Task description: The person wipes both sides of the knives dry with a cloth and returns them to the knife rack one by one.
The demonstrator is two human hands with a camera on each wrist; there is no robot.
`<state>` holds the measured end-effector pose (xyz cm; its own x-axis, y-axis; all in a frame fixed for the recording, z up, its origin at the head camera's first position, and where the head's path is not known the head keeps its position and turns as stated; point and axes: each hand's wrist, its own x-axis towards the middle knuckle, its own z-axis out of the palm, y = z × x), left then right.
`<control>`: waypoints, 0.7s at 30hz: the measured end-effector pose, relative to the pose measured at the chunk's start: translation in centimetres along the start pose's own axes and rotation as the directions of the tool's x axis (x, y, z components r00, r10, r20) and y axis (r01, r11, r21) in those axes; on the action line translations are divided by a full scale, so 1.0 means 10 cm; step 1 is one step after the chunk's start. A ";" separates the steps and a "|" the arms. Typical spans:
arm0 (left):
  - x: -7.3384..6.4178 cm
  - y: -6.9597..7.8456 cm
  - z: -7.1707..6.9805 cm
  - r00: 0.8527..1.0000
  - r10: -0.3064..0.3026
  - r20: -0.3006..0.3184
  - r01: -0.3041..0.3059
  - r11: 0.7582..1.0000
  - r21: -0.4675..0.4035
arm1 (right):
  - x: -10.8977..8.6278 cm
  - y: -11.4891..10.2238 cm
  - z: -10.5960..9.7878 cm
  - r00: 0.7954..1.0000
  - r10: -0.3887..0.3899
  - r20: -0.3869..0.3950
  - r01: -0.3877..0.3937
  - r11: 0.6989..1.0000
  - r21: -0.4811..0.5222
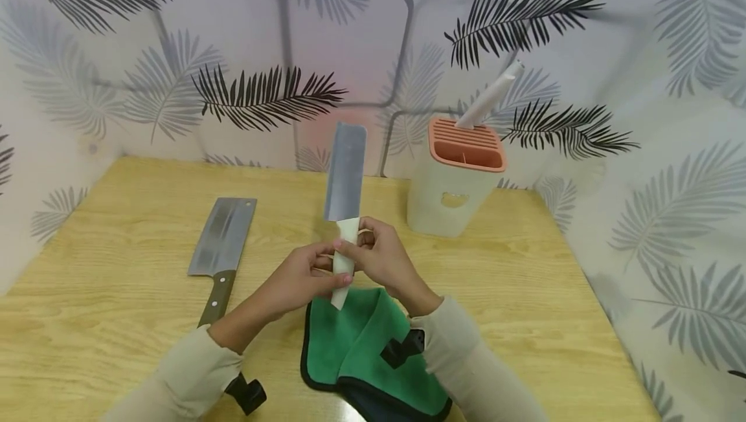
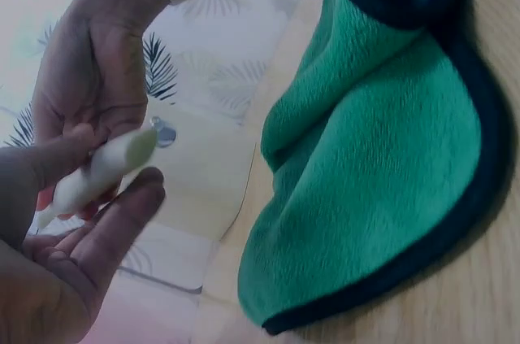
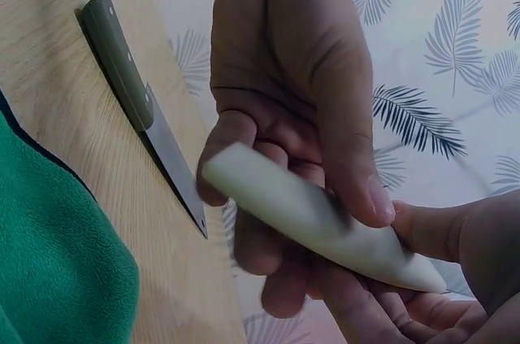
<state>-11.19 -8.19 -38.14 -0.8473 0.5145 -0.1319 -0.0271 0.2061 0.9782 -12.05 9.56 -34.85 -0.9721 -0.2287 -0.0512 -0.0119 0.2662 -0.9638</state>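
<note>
A kitchen knife with a white handle (image 1: 346, 231) and a broad grey blade (image 1: 348, 169) stands nearly upright above the table, blade at the top. My left hand (image 1: 300, 273) holds the lower handle, thumb across its front and fingers behind. Higher on the same handle, my right hand (image 1: 384, 257) grips it with the thumb laid over the front. The handle's butt end (image 2: 140, 149) points toward the camera in the left wrist view. Beneath the hands lies a folded green cloth (image 1: 361, 338) with dark edging.
To the left, a cleaver (image 1: 224, 237) with a brown riveted handle lies flat on the wooden table (image 1: 524, 305). A white knife block (image 1: 445, 205) with an orange slotted top stands at the back right, one white handle (image 1: 489, 98) sticking out. Leaf-patterned covering lines the wall behind.
</note>
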 end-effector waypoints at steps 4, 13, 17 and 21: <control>0.00 0.01 0.03 1.000 0.002 0.011 -0.001 0.998 -0.070 | -0.01 0.00 0.01 0.998 -0.039 -0.048 0.037 0.998 -0.049; 0.00 0.02 0.07 1.000 0.023 -0.001 -0.023 0.997 -0.067 | -0.05 0.06 -0.04 0.992 -0.122 -0.012 0.118 0.976 -0.181; -0.01 0.03 0.07 0.999 0.040 0.007 -0.039 0.997 -0.066 | -0.12 0.13 -0.17 0.993 -0.098 0.065 0.112 0.955 -0.274; -0.04 0.04 0.04 0.999 0.037 -0.001 -0.037 0.999 -0.035 | -0.36 0.27 -0.31 0.996 -0.038 0.075 0.069 0.884 -0.462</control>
<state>-10.65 -7.97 -37.81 -0.8484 0.5208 -0.0954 -0.0143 0.1575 0.9874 -9.35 13.96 -36.46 -0.9507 -0.3084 -0.0336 -0.1855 0.6518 -0.7353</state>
